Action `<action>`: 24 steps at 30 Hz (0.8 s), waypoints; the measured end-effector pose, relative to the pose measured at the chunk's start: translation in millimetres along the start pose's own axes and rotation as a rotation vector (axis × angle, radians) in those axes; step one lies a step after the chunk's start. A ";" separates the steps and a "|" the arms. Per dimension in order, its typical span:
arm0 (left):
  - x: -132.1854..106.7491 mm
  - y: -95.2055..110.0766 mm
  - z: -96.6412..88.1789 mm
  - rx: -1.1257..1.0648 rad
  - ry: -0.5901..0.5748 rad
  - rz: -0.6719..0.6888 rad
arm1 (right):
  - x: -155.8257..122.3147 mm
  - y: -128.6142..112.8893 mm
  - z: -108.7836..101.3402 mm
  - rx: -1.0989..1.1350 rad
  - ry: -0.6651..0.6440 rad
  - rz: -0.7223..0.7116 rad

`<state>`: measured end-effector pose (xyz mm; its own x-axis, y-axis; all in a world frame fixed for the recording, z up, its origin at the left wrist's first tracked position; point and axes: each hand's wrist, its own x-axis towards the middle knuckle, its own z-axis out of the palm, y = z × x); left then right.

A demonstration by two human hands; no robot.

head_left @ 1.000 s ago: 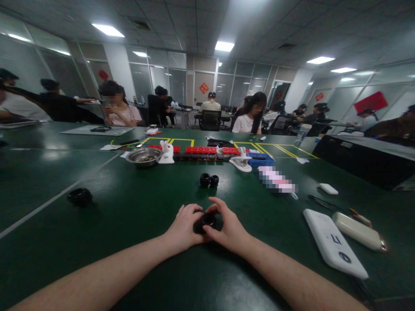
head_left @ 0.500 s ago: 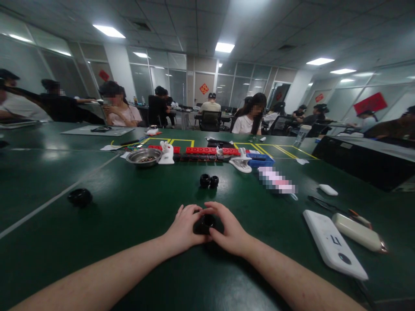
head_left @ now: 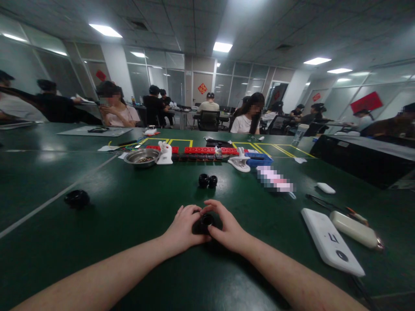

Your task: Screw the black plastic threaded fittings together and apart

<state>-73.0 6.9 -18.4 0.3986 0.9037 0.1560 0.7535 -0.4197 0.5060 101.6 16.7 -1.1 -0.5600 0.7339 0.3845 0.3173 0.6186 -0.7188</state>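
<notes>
Nearest the camera, both bare forearms ran forward over the green table and met at the middle. The left hand and the right hand were closed around a small black round part. It sat between the fingertips of both hands, low over the table and partly cupped. The right thumb and forefinger arched over its top, and the left fingers pinched its near side.

Just beyond the hands, two more black parts lay side by side, touched by no one. Well to the left of the left hand sat a wider black round piece, also alone. My reading is that one piece was being worked and at least the pair ahead had not yet been handled. Nothing that clearly looked finished was in view.

To the right of the right hand lay a white flat device and a cream oblong case. Farther out were a metal bowl, a red strip and a blue tray, with seated people beyond them.

The fingers hid most of the held part, so I could not tell its underside or whether it was one piece or two. The bowl's contents were too small to make out. A pink thing beyond the right hand was blurred.
</notes>
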 end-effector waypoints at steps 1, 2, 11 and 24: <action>0.1 -0.4 0.3 0.003 0.002 0.003 | -0.3 -0.6 -1.1 0.021 -0.022 -0.019; 0.2 -0.8 0.4 0.005 0.005 0.006 | -0.6 -0.7 -1.6 0.027 -0.025 -0.027; 0.4 0.4 -0.3 0.009 -0.007 -0.003 | 0.5 5.9 4.7 -0.056 0.121 0.072; -1.1 11.2 -9.2 -0.016 -0.032 -0.017 | -0.4 4.4 6.0 -0.098 0.175 0.045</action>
<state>-69.8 2.0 -5.1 0.4023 0.9076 0.1199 0.7523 -0.4023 0.5217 98.6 17.4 -7.9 -0.4044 0.7938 0.4542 0.4169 0.6021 -0.6809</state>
